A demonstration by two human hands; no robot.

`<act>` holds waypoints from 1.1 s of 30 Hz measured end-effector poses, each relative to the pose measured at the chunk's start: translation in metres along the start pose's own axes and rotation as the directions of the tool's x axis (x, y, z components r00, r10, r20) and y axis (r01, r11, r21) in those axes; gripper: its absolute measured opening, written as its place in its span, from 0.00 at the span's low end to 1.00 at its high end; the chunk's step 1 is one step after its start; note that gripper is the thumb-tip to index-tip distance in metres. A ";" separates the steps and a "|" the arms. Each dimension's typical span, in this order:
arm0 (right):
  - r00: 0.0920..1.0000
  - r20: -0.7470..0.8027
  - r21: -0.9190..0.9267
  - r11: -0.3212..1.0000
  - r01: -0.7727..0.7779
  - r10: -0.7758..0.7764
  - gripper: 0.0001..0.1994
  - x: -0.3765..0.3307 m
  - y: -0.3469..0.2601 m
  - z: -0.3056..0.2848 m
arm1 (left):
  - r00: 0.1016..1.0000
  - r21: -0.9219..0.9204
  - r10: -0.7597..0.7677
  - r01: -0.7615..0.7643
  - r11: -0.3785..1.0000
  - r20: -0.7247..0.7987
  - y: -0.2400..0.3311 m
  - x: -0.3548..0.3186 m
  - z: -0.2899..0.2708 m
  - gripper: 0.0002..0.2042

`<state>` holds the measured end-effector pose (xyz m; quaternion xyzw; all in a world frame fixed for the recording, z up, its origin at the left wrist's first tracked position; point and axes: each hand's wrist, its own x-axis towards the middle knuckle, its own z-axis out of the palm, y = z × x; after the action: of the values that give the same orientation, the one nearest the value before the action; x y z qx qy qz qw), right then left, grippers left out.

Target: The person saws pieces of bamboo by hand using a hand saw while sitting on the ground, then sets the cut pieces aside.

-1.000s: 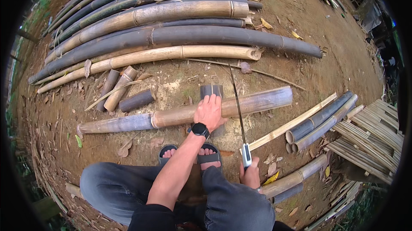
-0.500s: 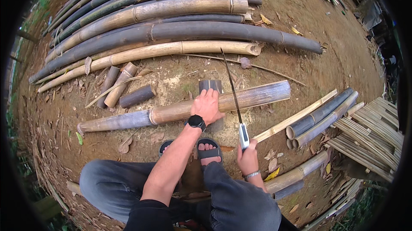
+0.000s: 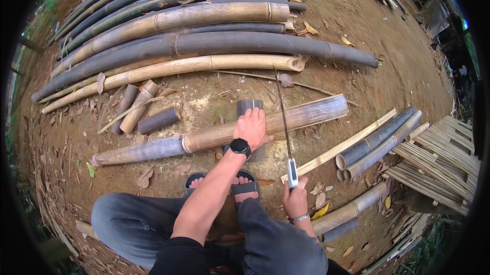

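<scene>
Dirt ground [image 3: 398,55] strewn with dry leaves; big stack of long bamboo poles [image 3: 204,45] across the top, slat bundle [image 3: 444,157] at right, split culms [image 3: 377,145] beside it, short offcuts [image 3: 153,116] at left. Main pole [image 3: 153,148] lies crosswise in front of the squatting person, propped on a short dark block [image 3: 249,105] under its middle. Left hand [image 3: 251,128], watch on wrist, presses palm-down on the pole over the block, fingers spread flat, not wrapped. Right hand [image 3: 295,198] has its grip closed on the light handle of a long thin blade [image 3: 284,116], which rises steeply and crosses the pole just beside the left hand. Sandalled feet [image 3: 240,183] sit just below the pole. Risks, as I judge: blade lies very close to the left hand's fingers, so a slip or glance off the round, smooth culm could cut them; pole could roll on the block since only a flat palm pins it; a deflected stroke could come back toward the bare toes.
</scene>
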<state>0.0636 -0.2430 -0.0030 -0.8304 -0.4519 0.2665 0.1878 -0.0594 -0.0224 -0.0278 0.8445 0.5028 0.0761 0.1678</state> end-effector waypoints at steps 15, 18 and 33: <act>0.990 -0.108 0.010 0.996 0.090 -0.089 0.20 -0.009 0.025 -0.020 | 0.996 -0.029 -0.007 0.010 1.000 0.089 0.015 0.009 -0.005 0.32; 0.998 -0.032 -0.015 0.998 0.062 -0.062 0.20 0.012 0.010 -0.028 | 0.994 -0.016 -0.015 0.016 1.000 0.106 0.015 0.006 -0.006 0.32; 1.000 0.010 -0.064 0.998 0.013 -0.012 0.22 -0.021 0.039 -0.026 | 1.000 -0.026 0.017 -0.018 1.000 -0.014 0.016 0.009 -0.002 0.32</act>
<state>0.0952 -0.2825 0.0016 -0.8319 -0.4663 0.2546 0.1605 -0.0427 -0.0209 -0.0202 0.8461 0.4956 0.0900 0.1743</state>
